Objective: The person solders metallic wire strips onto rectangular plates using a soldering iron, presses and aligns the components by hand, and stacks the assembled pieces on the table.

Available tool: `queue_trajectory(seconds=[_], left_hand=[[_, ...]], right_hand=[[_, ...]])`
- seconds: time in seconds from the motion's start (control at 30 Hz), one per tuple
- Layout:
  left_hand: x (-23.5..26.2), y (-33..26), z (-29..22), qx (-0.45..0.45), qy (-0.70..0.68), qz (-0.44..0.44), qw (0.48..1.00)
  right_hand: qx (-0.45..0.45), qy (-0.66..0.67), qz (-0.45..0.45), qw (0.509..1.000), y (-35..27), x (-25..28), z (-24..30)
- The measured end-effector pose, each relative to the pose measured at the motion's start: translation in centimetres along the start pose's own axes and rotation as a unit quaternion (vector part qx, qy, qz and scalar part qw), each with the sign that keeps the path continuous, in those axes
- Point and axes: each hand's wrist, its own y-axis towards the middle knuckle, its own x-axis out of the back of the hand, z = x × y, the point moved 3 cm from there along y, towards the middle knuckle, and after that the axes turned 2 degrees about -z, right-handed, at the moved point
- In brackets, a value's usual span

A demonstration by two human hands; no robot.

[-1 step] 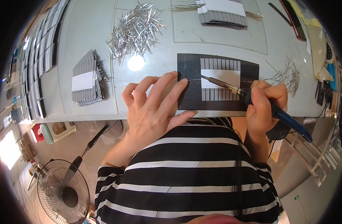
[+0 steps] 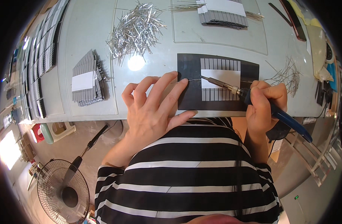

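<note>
My right hand (image 2: 267,106) is closed around a soldering iron (image 2: 220,83) with a dark blue handle. Its thin tip rests at the left edge of a grey striped panel (image 2: 220,63) that has a white band (image 2: 227,74) across its middle. Under the panel lies a black mat (image 2: 188,95). My left hand (image 2: 152,100) has its fingers spread, the index fingertip touching the end of a thin metal wire (image 2: 194,80) on the mat. That wire runs toward the iron's tip. A second wire end shows right of the panel, near my right fingers.
A heap of short silvery strips (image 2: 137,30) lies at the back. Stacks of similar panels stand at left (image 2: 89,80) and at the back (image 2: 223,16). Loose thin wires (image 2: 290,76) lie at right. A fan (image 2: 66,192) stands on the floor at lower left.
</note>
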Motion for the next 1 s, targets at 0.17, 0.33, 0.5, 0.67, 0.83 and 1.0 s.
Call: queue_trajectory(seconds=[0.17, 0.33, 0.5, 0.67, 0.83, 1.0], left_hand=[[0.06, 0.07, -0.01, 0.002, -0.001, 0.004, 1.0], [-0.1, 0.18, -0.02, -0.001, 0.003, 0.005, 1.0], [-0.13, 0.23, -0.1, 0.003, 0.008, 0.011, 1.0], [-0.07, 0.36, -0.14, 0.006, 0.013, 0.022, 1.0], [-0.15, 0.33, -0.13, 0.006, 0.013, 0.016, 1.0], [-0.06, 0.38, -0.16, 0.007, 0.011, 0.019, 1.0]], right_hand=[[0.007, 0.009, 0.003, 1.0, 0.09, -0.24, -0.29], [0.034, 0.018, 0.001, 0.999, 0.1, -0.2, -0.55], [0.044, 0.001, 0.015, 0.999, 0.14, -0.26, -0.5], [0.051, 0.002, 0.024, 0.998, 0.14, -0.32, -0.6], [0.047, -0.011, 0.034, 0.998, 0.17, -0.37, -0.56], [0.048, -0.015, 0.041, 0.998, 0.22, -0.33, -0.58]])
